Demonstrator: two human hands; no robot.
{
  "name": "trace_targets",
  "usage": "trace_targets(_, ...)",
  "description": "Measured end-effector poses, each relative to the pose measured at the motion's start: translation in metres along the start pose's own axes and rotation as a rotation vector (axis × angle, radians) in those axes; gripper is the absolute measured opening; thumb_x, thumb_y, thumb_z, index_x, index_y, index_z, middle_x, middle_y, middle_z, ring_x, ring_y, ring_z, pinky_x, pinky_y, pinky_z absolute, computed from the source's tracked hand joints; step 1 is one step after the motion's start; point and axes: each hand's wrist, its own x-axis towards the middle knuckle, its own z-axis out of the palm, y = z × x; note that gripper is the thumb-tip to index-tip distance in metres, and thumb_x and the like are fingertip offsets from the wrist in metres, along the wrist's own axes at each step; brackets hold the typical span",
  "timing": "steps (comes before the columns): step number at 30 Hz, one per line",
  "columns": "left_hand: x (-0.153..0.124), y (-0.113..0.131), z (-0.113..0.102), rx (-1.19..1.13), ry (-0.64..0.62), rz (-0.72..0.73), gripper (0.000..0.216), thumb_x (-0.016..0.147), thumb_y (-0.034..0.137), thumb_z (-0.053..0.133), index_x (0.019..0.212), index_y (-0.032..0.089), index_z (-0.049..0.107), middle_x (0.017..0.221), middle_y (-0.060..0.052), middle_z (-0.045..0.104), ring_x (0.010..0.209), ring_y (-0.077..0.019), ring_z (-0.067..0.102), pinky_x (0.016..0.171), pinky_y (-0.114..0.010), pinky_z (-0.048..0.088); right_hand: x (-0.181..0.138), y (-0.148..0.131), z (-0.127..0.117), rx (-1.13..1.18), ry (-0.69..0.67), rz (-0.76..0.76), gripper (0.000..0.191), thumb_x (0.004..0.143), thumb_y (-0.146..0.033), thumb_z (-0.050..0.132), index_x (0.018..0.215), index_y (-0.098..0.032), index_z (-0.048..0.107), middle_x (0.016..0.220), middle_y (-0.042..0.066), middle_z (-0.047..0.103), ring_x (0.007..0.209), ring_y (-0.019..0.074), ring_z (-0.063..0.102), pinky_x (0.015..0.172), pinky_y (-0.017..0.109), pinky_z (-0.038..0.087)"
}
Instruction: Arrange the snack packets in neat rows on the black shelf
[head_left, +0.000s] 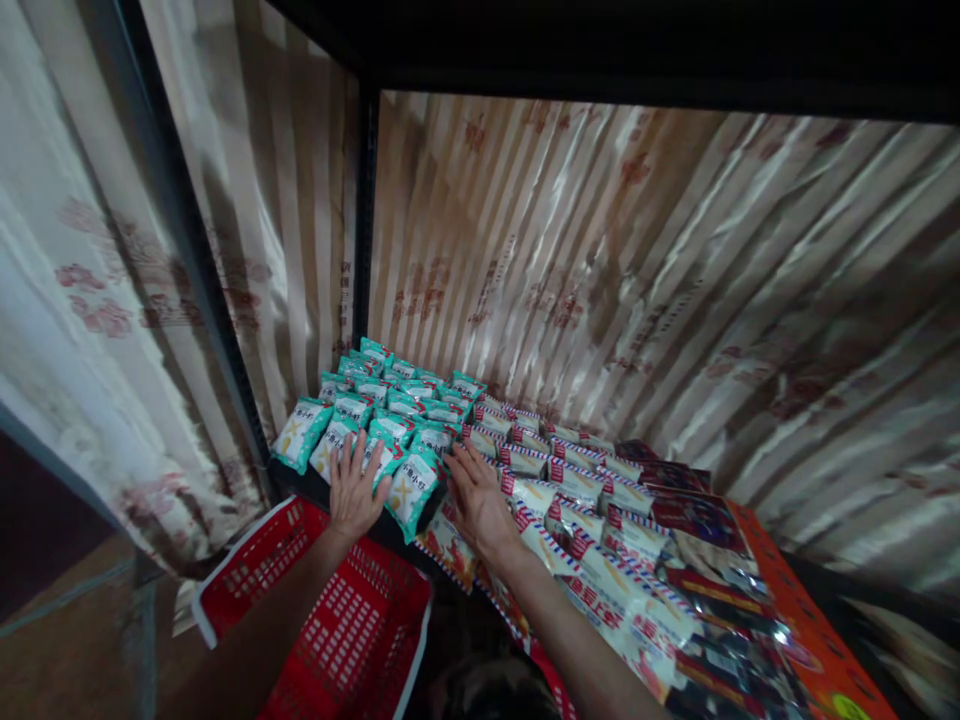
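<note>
Front teal packet (412, 490) sits between the two hands, at the shelf's (300, 482) front lip. Its long axis runs front-to-back, near end poking over the lip and printed face up. White Chinese characters on it, too small to read; the yellow shapes below are probably snack art.

Left hand (355, 492): palm down, fingers slightly spread, flat on the teal packets (390, 400) that run in rows away from its fingertips.

Right hand (477, 500): palm down, fingers together, lying where the teal rows meet the red-white-blue striped packets (577, 480).

Beyond the right hand's outer side: dark packets (697, 515), then an orange box (787, 600).

Under the left wrist: red basket (330, 620).

Past the fingertips: patterned curtain (600, 280) and a black post (365, 220).
</note>
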Motion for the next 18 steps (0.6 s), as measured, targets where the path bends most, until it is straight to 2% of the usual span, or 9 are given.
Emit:
trace_targets(5,0.0,0.001,0.003,0.041,0.043,-0.011,0.056,0.083,0.034,0.05,0.136,0.018,0.038,0.15,-0.014,0.017,0.137,-0.0337,0.013,0.108,-0.056,0.017,0.009,-0.007,0.0,0.012,0.029,-0.022,0.036,0.087,-0.014,0.039,0.119,-0.012,0.056,0.132,0.015,0.049,0.134,0.0257,0.027,0.103,0.047,0.037)
trace_targets(10,-0.004,-0.003,0.009,0.0,0.113,-0.02,0.058,0.082,0.037,0.055,0.135,0.02,0.04,0.151,-0.013,0.011,0.137,-0.035,0.014,0.108,-0.057,0.016,0.024,0.0,0.008,-0.001,0.029,-0.004,0.037,0.09,-0.019,0.037,0.119,-0.009,0.055,0.13,0.016,0.051,0.133,0.0257,0.03,0.103,0.047,0.038)
trace_targets(14,-0.006,-0.005,0.012,-0.022,0.13,-0.029,0.063,0.079,0.042,0.058,0.134,0.019,0.041,0.151,-0.014,0.014,0.136,-0.0365,0.015,0.107,-0.058,0.017,0.05,0.01,0.019,0.013,-0.007,0.021,0.039,0.091,-0.023,0.033,0.119,-0.011,0.056,0.13,0.015,0.051,0.134,0.0245,0.028,0.105,0.047,0.036)
trace_targets(18,-0.005,-0.004,0.012,-0.014,0.132,-0.006,0.06,0.078,0.04,0.06,0.133,0.022,0.044,0.151,-0.013,0.011,0.136,-0.037,0.018,0.106,-0.058,0.018,0.086,0.023,0.027,-0.029,-0.091,0.06,0.044,0.093,-0.03,0.028,0.126,-0.013,0.051,0.138,0.013,0.044,0.136,0.0243,0.023,0.107,0.049,0.03)
